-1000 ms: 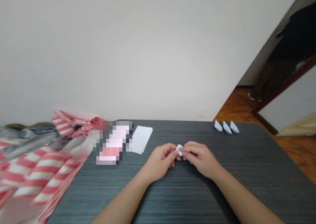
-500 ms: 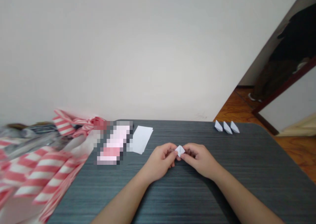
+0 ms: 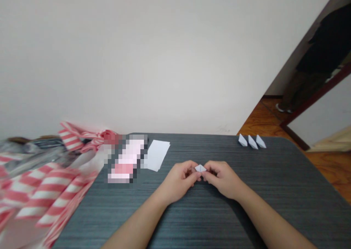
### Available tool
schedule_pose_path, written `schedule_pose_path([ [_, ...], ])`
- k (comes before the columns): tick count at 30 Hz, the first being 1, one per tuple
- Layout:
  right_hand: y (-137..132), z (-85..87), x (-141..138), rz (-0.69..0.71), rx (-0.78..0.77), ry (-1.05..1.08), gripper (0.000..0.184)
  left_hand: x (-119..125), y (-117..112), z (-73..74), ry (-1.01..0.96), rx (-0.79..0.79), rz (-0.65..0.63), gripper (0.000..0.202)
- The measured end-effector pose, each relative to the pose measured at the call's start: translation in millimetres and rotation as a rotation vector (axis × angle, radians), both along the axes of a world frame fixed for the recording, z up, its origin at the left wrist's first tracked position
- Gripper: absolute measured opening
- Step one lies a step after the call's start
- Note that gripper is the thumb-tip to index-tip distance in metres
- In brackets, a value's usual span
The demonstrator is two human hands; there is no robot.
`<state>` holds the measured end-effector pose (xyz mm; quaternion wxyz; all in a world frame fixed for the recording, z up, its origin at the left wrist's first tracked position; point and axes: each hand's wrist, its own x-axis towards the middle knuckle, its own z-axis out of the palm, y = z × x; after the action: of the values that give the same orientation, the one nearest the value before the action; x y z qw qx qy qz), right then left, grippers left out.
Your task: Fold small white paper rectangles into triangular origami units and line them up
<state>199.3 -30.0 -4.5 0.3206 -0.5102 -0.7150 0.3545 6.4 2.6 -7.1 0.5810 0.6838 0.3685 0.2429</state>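
The left hand (image 3: 178,181) and right hand (image 3: 223,179) pinch a small folded white paper shape (image 3: 200,168), perhaps a boat, over the grey grained worktop (image 3: 287,205).

My fingers (image 3: 191,173) hid most of that small white folded paper (image 3: 200,168), and the pink-and-white oblong shape (image 3: 126,160) off left was blurred past naming!

Past my dark grey wood-grain table (image 3: 274,176) rises a smooth off-white wall (image 3: 137,59); right of the table, an orange-brown wooden floor (image 3: 263,117) reaches a dark red door frame (image 3: 315,93) beside a person in black (image 3: 320,48).
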Motion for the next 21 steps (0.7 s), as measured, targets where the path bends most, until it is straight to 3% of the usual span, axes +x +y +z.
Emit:
schedule_pose_path([
  [21, -1.1, -1.2, 0.0, 0.028, 0.186, -0.036, 0.016, -2.7, -0.6, 1.1, 0.131, 0.125, -0.040, 0.030],
])
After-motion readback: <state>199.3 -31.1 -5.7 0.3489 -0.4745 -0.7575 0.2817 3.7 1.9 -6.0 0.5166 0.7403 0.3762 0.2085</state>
